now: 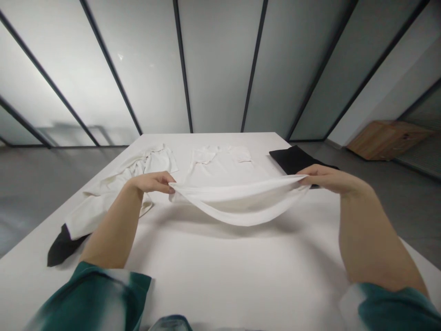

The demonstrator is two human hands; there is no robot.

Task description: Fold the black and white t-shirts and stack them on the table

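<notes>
The left hand point(151, 182) and right hand point(330, 179) pinch opposite ends of a thin white cloth garment point(237, 204) — lifted, it sags in a curve just above the white rectangular worktop point(237, 271).

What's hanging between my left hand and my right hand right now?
In the head view, a white cloth sags in a shallow curve between the left hand and the right hand, held at both ends.

Cloth point(237, 207) between left hand point(151, 182), right hand point(332, 180)
</notes>
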